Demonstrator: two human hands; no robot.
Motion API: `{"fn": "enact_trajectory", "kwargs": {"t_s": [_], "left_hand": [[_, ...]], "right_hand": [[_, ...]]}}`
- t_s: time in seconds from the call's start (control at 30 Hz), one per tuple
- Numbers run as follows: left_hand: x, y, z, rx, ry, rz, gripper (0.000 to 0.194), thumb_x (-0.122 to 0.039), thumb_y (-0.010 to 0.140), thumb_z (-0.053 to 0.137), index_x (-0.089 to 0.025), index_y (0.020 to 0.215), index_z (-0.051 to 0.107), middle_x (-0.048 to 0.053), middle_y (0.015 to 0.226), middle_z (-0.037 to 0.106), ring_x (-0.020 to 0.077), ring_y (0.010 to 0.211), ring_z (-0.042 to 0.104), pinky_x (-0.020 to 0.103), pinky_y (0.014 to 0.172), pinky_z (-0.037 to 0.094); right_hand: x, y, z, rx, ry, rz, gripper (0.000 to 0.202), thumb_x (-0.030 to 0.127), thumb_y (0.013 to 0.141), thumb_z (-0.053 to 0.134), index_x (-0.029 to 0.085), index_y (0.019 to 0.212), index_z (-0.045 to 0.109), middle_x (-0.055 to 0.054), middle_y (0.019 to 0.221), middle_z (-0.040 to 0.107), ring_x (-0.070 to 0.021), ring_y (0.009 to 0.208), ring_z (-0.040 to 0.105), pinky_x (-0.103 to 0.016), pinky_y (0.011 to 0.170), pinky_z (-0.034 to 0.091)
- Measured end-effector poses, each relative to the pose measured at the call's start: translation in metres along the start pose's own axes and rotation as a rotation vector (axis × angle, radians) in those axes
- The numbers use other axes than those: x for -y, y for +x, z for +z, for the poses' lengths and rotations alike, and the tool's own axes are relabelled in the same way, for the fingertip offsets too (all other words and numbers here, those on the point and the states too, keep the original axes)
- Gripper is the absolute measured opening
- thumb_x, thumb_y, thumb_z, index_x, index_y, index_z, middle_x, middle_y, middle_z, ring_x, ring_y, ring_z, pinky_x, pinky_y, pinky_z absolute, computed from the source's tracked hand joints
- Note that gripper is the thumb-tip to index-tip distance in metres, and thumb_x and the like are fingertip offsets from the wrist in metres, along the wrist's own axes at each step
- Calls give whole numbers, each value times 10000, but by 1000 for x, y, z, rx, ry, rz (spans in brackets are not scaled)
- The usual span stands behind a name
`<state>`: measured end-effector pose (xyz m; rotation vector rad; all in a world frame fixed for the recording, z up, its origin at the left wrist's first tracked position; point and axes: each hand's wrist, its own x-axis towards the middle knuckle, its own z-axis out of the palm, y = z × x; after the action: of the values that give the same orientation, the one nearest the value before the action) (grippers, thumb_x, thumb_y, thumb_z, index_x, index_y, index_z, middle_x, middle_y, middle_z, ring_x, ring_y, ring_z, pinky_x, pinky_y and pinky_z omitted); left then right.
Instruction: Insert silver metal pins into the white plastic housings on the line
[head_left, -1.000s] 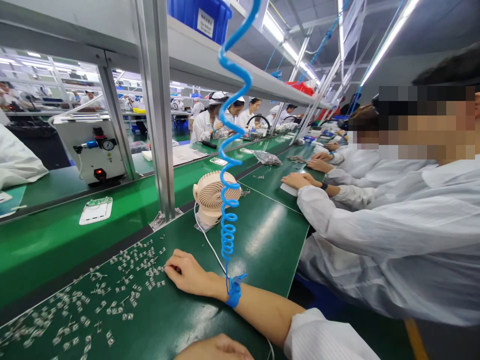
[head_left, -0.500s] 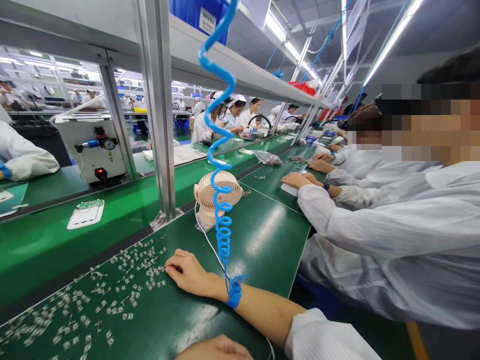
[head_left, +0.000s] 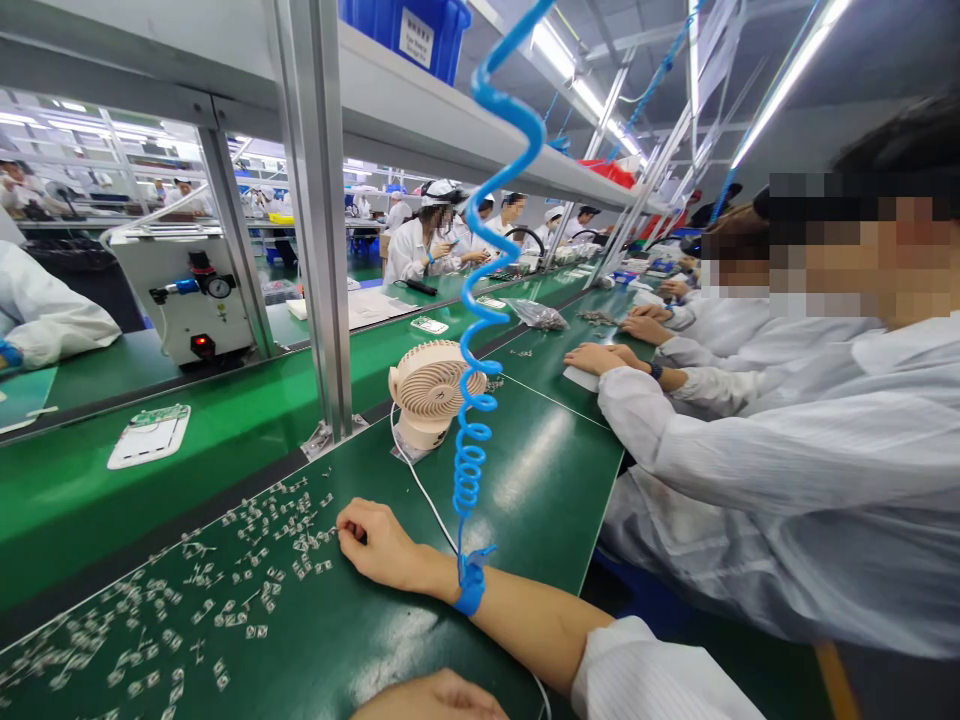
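Small metal parts [head_left: 262,631] lie spread over the green bench top [head_left: 300,665], to the left of the right hand [head_left: 369,540]. The closest ones are right at its fingertips, and the rest run off toward the lower left. They point every which way, so they share no one long direction. The right hand is the nearer one, with its back up and its fingers aimed left at the parts. Its fingers are curled in with the tips close together, but I cannot tell if they pinch a part. The left hand [head_left: 431,697] is cut off by the bottom edge, so I cannot tell what its fingers do.

A blue strap [head_left: 471,588] wraps the right wrist and joins a blue curly cord [head_left: 469,480] from above. Behind it sits a cream fan [head_left: 429,388]. Beyond the parts, a white panel [head_left: 146,445] with a green circuit board rests on the green belt [head_left: 247,410]. Another person's white sleeve [head_left: 712,440] is on the right.
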<state>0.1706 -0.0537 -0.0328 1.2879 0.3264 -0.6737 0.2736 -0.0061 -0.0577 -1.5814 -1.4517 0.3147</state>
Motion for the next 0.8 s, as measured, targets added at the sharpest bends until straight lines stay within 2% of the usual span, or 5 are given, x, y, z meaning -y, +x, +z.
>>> {"fn": "enact_trajectory", "kwargs": {"t_s": [0.17, 0.53, 0.8], "left_hand": [[1, 0, 0, 20, -9, 18, 439, -540, 655, 613, -162, 861, 699, -32, 637, 486, 56, 553, 358, 219, 550, 236], [2, 1, -2, 36, 7, -17, 455, -522, 645, 600, -156, 892, 710, -40, 598, 470, 53, 523, 350, 218, 536, 240], [5, 4, -4, 48, 12, 1, 435, -501, 680, 587, -163, 925, 713, -45, 590, 460, 48, 520, 346, 214, 531, 241]], "right_hand": [[-1, -1, 0, -5, -1, 0, 118, 69, 716, 468, 178, 672, 482, 32, 642, 456, -78, 565, 419, -191, 546, 360], [0, 0, 0, 31, -18, -42, 121, 65, 710, 507, 169, 662, 547, 26, 650, 458, -83, 597, 448, -197, 580, 370], [-3, 0, 2, 33, -38, -44, 126, 54, 686, 512, 169, 643, 539, 30, 645, 456, -82, 591, 443, -199, 591, 370]]}}
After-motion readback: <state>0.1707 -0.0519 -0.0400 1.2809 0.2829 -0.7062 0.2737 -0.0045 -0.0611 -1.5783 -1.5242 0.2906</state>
